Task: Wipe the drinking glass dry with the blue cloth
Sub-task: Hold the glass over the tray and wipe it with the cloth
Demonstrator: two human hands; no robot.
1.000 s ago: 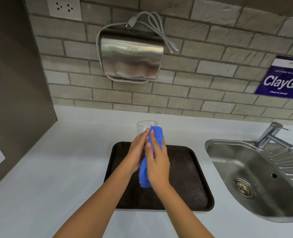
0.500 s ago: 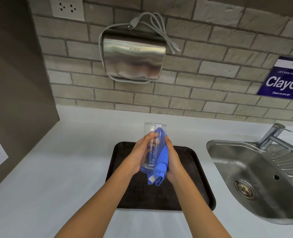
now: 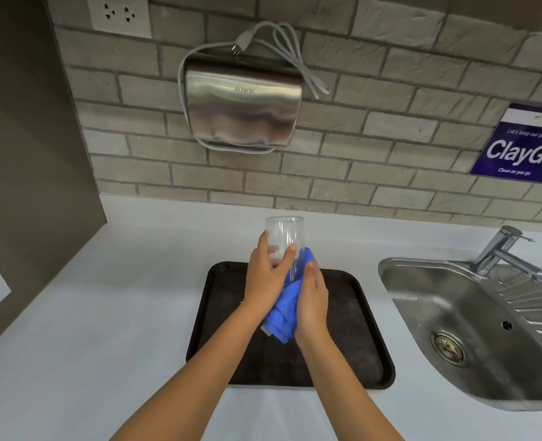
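Note:
A clear drinking glass (image 3: 285, 232) is held upright in the air above a dark tray (image 3: 355, 338), rim up. My left hand (image 3: 265, 275) is wrapped around the glass's left side and lower half. My right hand (image 3: 312, 300) presses the blue cloth (image 3: 284, 311) against the glass's right side and base. The cloth bunches between my palms and hangs a little below them. The glass's lower part is hidden by my fingers and the cloth.
The tray lies on a white counter (image 3: 104, 313). A steel sink (image 3: 473, 332) with a tap (image 3: 502, 249) sits to the right. A steel hand dryer (image 3: 242, 103) hangs on the brick wall, a dark panel (image 3: 24, 154) stands at the left.
The cloth has slid from high on the glass's right side down toward its base. My right hand dropped lower, and more bare glass shows at the top.

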